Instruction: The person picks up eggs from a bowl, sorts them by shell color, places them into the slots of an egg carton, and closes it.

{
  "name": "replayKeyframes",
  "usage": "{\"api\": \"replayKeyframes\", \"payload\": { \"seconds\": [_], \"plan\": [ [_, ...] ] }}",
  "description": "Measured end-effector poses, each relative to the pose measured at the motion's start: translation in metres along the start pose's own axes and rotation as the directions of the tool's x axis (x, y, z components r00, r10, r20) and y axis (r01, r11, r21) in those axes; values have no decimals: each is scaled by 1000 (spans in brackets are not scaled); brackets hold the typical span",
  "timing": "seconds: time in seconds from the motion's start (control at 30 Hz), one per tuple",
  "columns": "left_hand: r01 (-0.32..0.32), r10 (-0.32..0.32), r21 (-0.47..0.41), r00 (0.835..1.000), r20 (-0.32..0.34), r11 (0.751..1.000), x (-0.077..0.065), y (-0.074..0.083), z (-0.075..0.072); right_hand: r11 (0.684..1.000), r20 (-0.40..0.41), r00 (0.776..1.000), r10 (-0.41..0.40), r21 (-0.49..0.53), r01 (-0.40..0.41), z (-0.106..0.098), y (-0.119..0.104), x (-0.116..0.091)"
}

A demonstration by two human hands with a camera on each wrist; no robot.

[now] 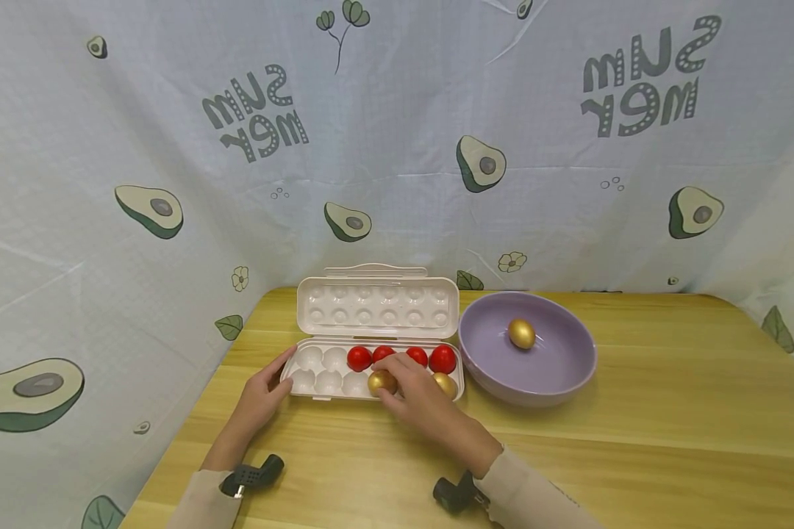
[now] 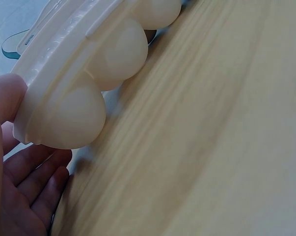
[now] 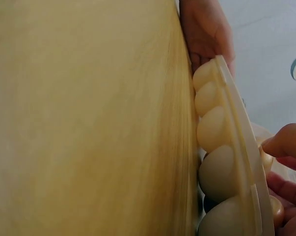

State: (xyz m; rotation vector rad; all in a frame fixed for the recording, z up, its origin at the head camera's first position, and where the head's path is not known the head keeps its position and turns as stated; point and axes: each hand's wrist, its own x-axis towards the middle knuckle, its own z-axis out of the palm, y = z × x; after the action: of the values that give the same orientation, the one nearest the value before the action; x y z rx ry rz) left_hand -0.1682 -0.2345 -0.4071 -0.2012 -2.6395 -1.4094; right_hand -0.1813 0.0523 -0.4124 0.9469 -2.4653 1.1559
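Observation:
An open cream egg box (image 1: pixel 327 397) lies on the table, its lid (image 1: pixel 378 306) tipped back. Several red eggs (image 1: pixel 442 359) sit in its back row. My right hand (image 1: pixel 415 391) pinches a golden egg (image 1: pixel 381 383) at a front-row cup, thumb in front. Another golden egg (image 1: pixel 445 384) stands in the front right corner, partly under that hand. The left hand (image 1: pixel 262 397) holds the box's left end; in the left wrist view its thumb (image 2: pixel 8 96) lies on the rim and the other fingers are below. Whether the pinched egg touches its cup is hidden.
A purple bowl (image 1: pixel 528 382) stands right of the egg box, almost touching it, with one golden egg (image 1: pixel 521 333) inside. The wooden table (image 1: pixel 668 411) ends at a hanging patterned cloth (image 1: pixel 397 147) at the back and left.

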Motion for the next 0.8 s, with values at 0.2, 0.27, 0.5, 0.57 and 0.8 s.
{"api": "replayKeyframes", "payload": {
  "seconds": [0.2, 0.27, 0.5, 0.57, 0.8],
  "plan": [
    [4, -4, 8, 1000, -8, 1000, -1, 0, 0, 998, -19, 1000, 4, 67, -3, -6, -1, 2],
    [5, -5, 10, 1000, -9, 1000, -1, 0, 0, 998, -29, 1000, 11, 67, -10, -9, -1, 3],
    [-3, 3, 19, 1000, -7, 1000, 0, 0, 1, 991, -19, 998, 64, 119, -62, -23, 1, 7],
    [-4, 4, 12, 1000, -6, 1000, 0, -1, 0, 991, -32, 997, 74, 112, -70, -28, 2, 8],
    [7, -7, 5, 1000, -3, 1000, 0, 0, 0, 995, -97, 991, 88, 46, -84, -50, 4, 13]
  ]
}}
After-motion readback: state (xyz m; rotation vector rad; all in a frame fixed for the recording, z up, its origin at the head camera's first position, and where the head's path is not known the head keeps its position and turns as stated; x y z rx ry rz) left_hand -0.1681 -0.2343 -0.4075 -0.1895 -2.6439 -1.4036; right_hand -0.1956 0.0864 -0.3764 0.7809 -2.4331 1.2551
